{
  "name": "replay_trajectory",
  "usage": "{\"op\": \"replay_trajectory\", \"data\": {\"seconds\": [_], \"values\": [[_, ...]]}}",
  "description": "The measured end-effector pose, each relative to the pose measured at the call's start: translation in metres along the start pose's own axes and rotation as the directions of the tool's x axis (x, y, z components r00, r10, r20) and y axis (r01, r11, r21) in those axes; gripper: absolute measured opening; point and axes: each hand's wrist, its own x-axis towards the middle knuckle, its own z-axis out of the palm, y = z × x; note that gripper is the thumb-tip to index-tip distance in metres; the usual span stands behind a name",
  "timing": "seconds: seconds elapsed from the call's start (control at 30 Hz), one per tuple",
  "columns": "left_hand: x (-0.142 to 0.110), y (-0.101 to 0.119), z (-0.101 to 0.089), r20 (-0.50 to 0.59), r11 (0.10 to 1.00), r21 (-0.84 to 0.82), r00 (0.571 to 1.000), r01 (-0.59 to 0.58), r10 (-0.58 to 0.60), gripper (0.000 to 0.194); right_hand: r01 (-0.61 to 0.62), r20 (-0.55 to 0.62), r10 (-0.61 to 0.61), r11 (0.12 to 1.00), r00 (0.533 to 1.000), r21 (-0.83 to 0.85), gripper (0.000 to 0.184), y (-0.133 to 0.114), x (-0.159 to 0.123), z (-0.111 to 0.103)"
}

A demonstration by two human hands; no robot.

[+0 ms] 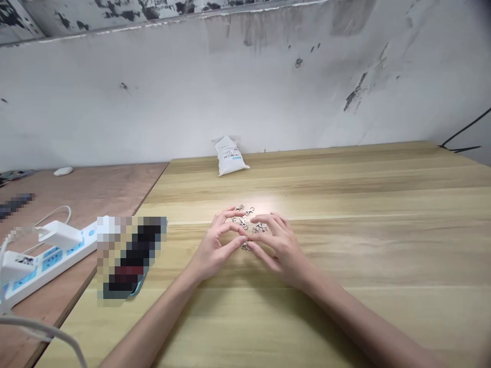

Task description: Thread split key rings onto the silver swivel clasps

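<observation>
My left hand (215, 246) and my right hand (283, 248) meet fingertip to fingertip just above the wooden table. Between their thumbs and forefingers is a small silver metal clasp (244, 246), partly covered by the fingers. Both hands are closed in a pinch on it, the other fingers loosely curved. Beyond the fingertips, more silver clasps with rings lie on the table: a few near the left fingers (243, 222), one farther back (250, 210), and a small cluster (260, 228) by the right fingers.
A white plastic packet (230, 156) with a printed label rests near the wall. At left lies a phone (132, 260), blurred out, beside a white power strip (90, 235) with chargers and cables. A brown table (126, 186) adjoins the wooden table (364, 204).
</observation>
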Motion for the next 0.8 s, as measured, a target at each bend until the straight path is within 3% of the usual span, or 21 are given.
{"op": "replay_trajectory", "data": {"seconds": [0.1,0.27,0.37,0.47,0.63,0.8], "values": [[0.001,0.001,0.003,0.0,0.999,-0.05,1.0,0.002,-0.002,0.009,0.02,0.009,-0.02,1.0,1.0,0.023,0.018,-0.001,0.0,0.002],[0.001,-0.001,0.015,-0.088,0.993,-0.109,0.994,0.05,-0.06,0.008,0.097,-0.146,-0.15,0.943,0.978,-0.318,0.012,-0.008,0.0,0.013],[0.001,-0.001,0.019,-0.153,0.995,-0.076,0.985,0.07,-0.081,0.009,0.088,-0.152,-0.167,0.9,0.974,-0.427,0.011,-0.008,0.0,0.014],[0.0,-0.002,0.018,-0.104,0.998,0.03,0.993,0.056,-0.052,0.009,0.108,-0.108,-0.172,0.89,0.979,-0.443,0.011,-0.003,0.0,0.012],[-0.002,-0.004,0.006,0.044,0.976,0.196,0.995,-0.093,0.086,0.01,0.22,-0.005,-0.245,0.878,0.969,-0.426,0.013,0.003,-0.001,0.008],[-0.002,0.0,0.001,0.039,0.99,0.119,0.997,-0.075,0.07,0.011,0.253,-0.011,-0.282,0.875,0.959,-0.414,0.01,-0.003,-0.001,0.007]]}}
